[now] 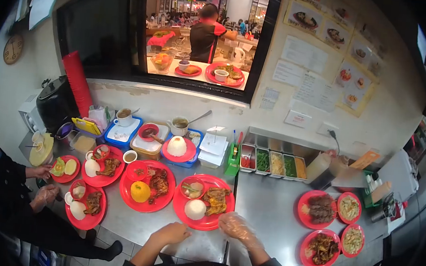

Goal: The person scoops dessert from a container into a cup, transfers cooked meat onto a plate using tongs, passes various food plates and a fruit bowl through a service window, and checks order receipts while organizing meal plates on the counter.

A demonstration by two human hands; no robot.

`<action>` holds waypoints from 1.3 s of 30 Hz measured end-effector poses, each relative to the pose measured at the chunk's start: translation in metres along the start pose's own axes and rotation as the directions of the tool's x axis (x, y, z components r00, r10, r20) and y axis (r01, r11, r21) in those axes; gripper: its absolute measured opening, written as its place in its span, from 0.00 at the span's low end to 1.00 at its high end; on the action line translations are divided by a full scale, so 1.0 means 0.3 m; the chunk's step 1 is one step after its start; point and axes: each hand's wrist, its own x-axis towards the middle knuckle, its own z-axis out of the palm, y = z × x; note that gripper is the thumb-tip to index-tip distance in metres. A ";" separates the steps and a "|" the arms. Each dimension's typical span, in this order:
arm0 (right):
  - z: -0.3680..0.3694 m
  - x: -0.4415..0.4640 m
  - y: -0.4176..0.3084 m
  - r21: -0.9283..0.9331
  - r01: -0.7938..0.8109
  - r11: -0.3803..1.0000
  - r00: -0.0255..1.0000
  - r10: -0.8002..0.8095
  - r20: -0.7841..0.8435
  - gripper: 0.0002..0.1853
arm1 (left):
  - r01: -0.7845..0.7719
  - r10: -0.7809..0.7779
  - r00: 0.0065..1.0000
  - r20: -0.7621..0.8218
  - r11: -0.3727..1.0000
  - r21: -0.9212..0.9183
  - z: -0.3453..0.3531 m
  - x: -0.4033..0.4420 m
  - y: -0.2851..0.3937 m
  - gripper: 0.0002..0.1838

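My left hand (171, 233) is bare and curled into a loose fist just below a red plate (202, 226); nothing shows in it. A clear plastic glove covers my right hand (238, 228). Its fingers are bunched at that plate's lower right rim; whether they pinch it or anything else is hidden. The plate carries a mound of white rice (195, 209), a piece of browned chicken (216, 201) and a small red bowl (193, 187) of soup. To its left stands another red plate (145, 207) with yellow rice (140, 192) and dark grilled meat (159, 184).
Another person's hands (44, 195) are by more plates at left. Behind stand rice on a red plate (177, 147), a ladle pot (179, 125) and steel topping trays (273, 164). Plates of skewers (321, 210) and dark meat (321, 249) sit right, near squeeze bottles (319, 166). A serving window (197, 77) opens ahead.
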 end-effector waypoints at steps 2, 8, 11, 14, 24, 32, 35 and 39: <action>-0.018 0.031 -0.013 0.018 0.084 0.996 0.995 -0.085 0.047 0.12 | -0.060 0.046 0.989 -0.143 0.994 -0.095 0.098 0.004 0.022 0.23; -0.019 -0.089 -0.085 -0.101 0.025 0.995 0.944 0.010 0.331 0.13 | -0.058 0.060 0.998 0.004 0.977 -0.206 0.464 -0.136 0.027 0.24; 0.016 -0.243 -0.043 0.026 -0.119 0.993 0.968 0.110 0.225 0.14 | 0.162 -0.113 0.981 0.159 0.927 -0.338 0.502 -0.199 0.028 0.25; 0.098 -0.398 0.016 -0.126 -0.211 0.969 0.918 0.241 0.315 0.17 | 0.480 -0.262 0.851 0.456 0.740 -0.472 0.685 -0.172 -0.097 0.25; -0.013 -1.082 -0.082 -0.144 -0.277 0.950 0.932 0.302 0.201 0.13 | 0.430 -0.379 0.843 0.381 0.901 -0.055 1.722 -0.250 -0.360 0.15; -0.001 -1.619 -0.047 -0.394 -0.603 0.694 0.538 0.718 0.441 0.17 | 0.266 -0.089 0.964 0.251 0.362 -0.893 1.763 0.197 0.038 0.10; 0.057 -1.808 0.101 -0.367 -0.447 0.816 0.672 0.577 0.464 0.15 | 0.349 -0.176 0.937 0.301 0.447 -0.824 1.636 0.267 0.247 0.13; -0.108 -1.894 0.130 -0.472 -0.171 0.865 0.860 0.364 0.356 0.10 | 0.260 -0.268 0.936 0.230 0.084 -0.962 1.598 0.448 0.386 0.14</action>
